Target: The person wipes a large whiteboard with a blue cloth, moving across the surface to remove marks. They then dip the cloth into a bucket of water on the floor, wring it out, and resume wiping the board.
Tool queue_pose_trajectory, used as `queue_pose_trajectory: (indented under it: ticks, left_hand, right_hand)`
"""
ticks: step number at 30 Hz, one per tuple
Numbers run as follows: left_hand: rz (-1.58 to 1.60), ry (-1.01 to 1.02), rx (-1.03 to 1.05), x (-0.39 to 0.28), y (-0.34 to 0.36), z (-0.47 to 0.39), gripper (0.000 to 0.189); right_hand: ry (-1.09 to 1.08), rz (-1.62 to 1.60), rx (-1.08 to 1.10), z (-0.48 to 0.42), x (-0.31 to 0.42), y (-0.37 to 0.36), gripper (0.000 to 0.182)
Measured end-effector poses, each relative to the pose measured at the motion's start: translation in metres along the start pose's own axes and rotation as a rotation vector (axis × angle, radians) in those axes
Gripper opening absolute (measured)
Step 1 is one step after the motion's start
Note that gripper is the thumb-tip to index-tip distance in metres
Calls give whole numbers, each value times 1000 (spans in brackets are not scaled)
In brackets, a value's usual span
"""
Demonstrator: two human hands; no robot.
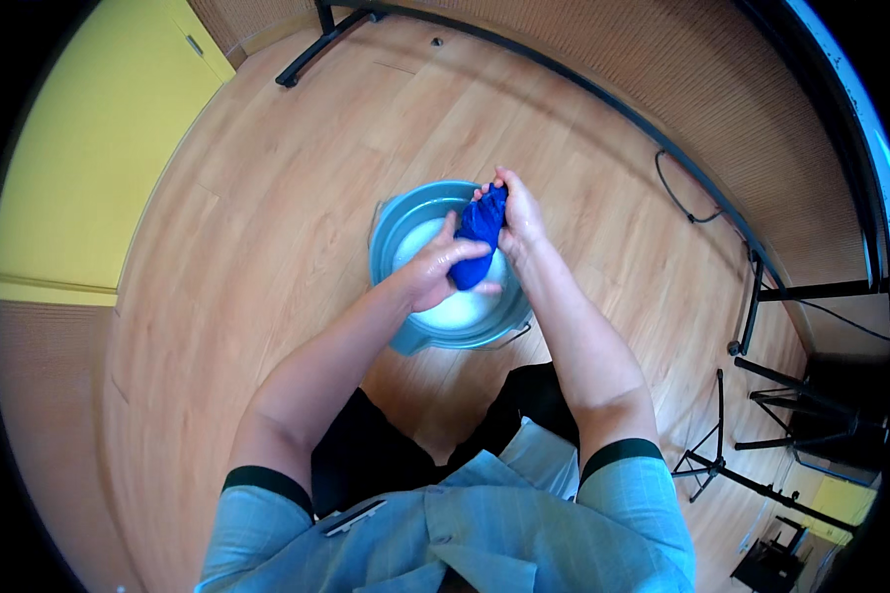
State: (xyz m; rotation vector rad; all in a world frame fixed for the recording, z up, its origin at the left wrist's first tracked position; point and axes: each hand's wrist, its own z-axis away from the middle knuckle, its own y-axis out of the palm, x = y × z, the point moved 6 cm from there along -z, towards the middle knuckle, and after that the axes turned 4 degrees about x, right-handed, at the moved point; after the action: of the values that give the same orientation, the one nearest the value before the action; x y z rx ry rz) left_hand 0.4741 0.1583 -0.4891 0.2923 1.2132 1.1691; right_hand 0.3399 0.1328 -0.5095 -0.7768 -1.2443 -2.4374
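A bunched, twisted dark-blue cloth (pixel 482 222) is held above a blue plastic bucket (pixel 406 204). My right hand (pixel 521 213) grips the cloth's upper end, with its fingertips curled over the top. My left hand (pixel 439 268) looks wet and is around the lower end, thumb raised on the left and one finger laid across the cloth. White, foamy liquid (pixel 426 304) shows inside the bucket, below both hands. The bucket stands on the floor in front of my knees, its wire handle (pixel 515 337) lowered against the near right side.
Wood-look flooring (pixel 282 215) surrounds the bucket. A yellow door (pixel 96 148) is at the left. Along the back and right runs a black metal frame (pixel 601 96) on feet, with a cable (pixel 667 185) hanging from it. Black tripod-like stands (pixel 716 463) are at the lower right.
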Motion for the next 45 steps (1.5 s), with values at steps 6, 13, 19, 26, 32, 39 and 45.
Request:
queue_pose_trajectory:
  ticks: [6, 13, 19, 26, 32, 39, 45]
  left_hand:
    - [-559, 39, 69, 10, 1, -3, 58]
    - [-1246, 471, -142, -13, -14, 2, 52]
    - [-1311, 217, -341, -11, 4, 16, 66]
    - [-812, -147, -256, -2, -14, 6, 74]
    - [168, 130, 295, -29, 13, 14, 62]
    - [316, 582, -318, -52, -8, 6, 34]
    - [-644, 1148, -336, -79, 47, 59, 20]
  right_hand:
    - [-217, 250, 67, 29, 16, 27, 27]
    - [-840, 1465, 500, 82, 16, 76, 54]
    - [-688, 1461, 234, 64, 26, 57, 24]
    - [-699, 823, 294, 70, 51, 57, 21]
    - [-690, 555, 386, 84, 64, 62, 20]
    - [-590, 210, 414, 81, 39, 63, 19]
    - [11, -246, 289, 48, 2, 40, 19]
